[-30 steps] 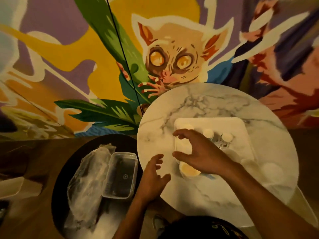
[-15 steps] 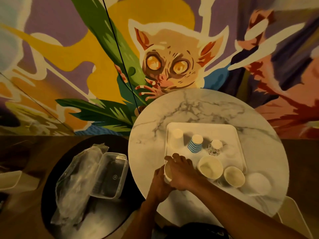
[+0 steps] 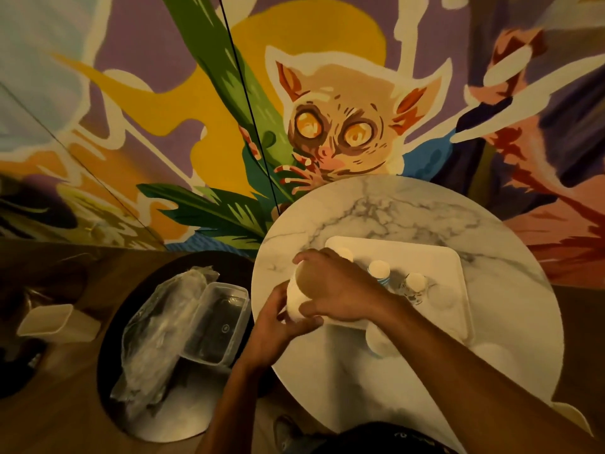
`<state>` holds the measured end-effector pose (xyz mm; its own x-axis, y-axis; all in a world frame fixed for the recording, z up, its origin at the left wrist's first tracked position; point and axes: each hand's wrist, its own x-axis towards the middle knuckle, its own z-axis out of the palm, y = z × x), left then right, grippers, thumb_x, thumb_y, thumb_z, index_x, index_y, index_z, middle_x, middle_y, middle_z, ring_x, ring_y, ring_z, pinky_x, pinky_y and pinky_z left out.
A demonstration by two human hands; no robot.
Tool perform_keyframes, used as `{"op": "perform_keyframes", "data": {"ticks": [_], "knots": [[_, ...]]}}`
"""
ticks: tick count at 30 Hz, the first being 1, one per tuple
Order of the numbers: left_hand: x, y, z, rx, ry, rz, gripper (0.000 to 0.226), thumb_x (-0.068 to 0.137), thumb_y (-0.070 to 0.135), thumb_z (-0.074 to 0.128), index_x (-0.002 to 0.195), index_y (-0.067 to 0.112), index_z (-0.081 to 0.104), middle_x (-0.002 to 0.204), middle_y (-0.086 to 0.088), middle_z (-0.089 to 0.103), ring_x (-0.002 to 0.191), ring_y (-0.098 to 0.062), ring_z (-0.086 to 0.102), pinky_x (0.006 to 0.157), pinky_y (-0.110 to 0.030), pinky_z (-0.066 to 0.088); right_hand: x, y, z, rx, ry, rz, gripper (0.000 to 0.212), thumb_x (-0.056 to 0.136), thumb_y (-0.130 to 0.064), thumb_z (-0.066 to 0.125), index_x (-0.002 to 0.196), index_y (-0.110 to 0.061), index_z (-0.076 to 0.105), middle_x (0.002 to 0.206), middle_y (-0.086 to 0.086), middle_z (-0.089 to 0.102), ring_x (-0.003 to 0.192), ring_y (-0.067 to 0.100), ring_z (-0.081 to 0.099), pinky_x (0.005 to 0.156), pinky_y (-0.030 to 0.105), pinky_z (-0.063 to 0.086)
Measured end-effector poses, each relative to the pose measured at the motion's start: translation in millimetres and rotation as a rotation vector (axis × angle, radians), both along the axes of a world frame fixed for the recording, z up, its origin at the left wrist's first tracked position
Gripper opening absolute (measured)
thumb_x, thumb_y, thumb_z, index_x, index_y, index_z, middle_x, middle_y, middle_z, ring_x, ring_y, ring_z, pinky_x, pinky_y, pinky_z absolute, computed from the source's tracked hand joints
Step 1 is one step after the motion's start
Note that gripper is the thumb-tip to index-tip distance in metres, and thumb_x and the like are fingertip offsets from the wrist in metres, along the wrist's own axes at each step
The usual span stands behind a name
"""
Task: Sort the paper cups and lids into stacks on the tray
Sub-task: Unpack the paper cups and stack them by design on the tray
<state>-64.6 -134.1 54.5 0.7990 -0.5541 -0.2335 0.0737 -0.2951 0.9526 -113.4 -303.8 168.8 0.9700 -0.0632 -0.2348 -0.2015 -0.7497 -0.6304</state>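
Both hands meet over the near-left corner of the white tray (image 3: 435, 257): the right hand (image 3: 337, 286) wraps the top of a white paper cup (image 3: 296, 304) while the left hand (image 3: 275, 332) closes round its base from about seven o'clock. Blur hides whether this is one cup or a nested pair. To stack well, keep it upright, line its rim up squarely over the cups standing at one o'clock on the tray, such as the blue-striped cup (image 3: 379, 271), and lower it gently.
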Motion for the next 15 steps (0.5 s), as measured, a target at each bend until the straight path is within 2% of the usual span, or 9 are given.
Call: {"op": "perform_keyframes", "data": {"ticks": [2,5,8,11,13,15], "knots": [[0,-3,31,-0.084,-0.039,0.017,0.074,0.076,0.015,0.087,0.139,0.03,0.051,0.129,0.013,0.064,0.118,-0.008,0.061,0.088,-0.024,0.056,-6,-16,24,0.137,-0.069,-0.056,0.078,0.076,-0.031,0.086,0.142,-0.034,0.045,0.138,-0.004,0.053,0.119,0.02,0.053,0.095,0.034,0.05],[0,-11,62,-0.173,-0.07,0.036,0.072,0.077,0.013,0.085,0.138,0.033,0.053,0.133,0.013,0.062,0.123,-0.008,0.059,0.095,-0.034,0.057,-14,-49,44,0.34,-0.143,-0.125,0.069,0.074,-0.027,0.088,0.132,-0.035,0.053,0.131,-0.011,0.057,0.118,0.015,0.054,0.094,0.034,0.053],[-1,-20,77,-0.279,0.002,0.086,0.072,0.075,0.01,0.083,0.138,0.032,0.055,0.135,0.005,0.062,0.127,-0.016,0.059,0.098,-0.039,0.055,-27,-82,46,0.519,-0.173,-0.184,0.063,0.073,-0.026,0.089,0.126,-0.037,0.057,0.124,-0.013,0.058,0.117,0.012,0.055,0.09,0.034,0.058],[-7,-29,84,-0.394,0.101,0.114,0.064,0.074,0.008,0.077,0.133,0.027,0.06,0.135,0.001,0.063,0.127,-0.023,0.059,0.095,-0.037,0.056,-43,-106,39,0.697,-0.21,-0.251,0.06,0.068,-0.025,0.09,0.12,-0.036,0.063,0.124,-0.005,0.062,0.118,0.018,0.057,0.094,0.043,0.059],[-13,-37,85,-0.447,0.15,0.105,0.055,0.073,0.01,0.077,0.125,0.025,0.067,0.132,0.0,0.065,0.126,-0.023,0.061,0.094,-0.038,0.057,-55,-117,30,0.821,-0.203,-0.303,0.063,0.061,-0.029,0.088,0.119,-0.033,0.064,0.125,0.002,0.063,0.119,0.022,0.059,0.093,0.043,0.059],[-17,-46,86,-0.459,0.17,0.092,0.045,0.071,0.013,0.078,0.114,0.026,0.073,0.127,0.001,0.068,0.122,-0.023,0.063,0.094,-0.04,0.058,-65,-123,19,0.905,-0.152,-0.351,0.07,0.055,-0.032,0.088,0.12,-0.029,0.062,0.126,0.007,0.062,0.118,0.027,0.061,0.084,0.038,0.06]]}}
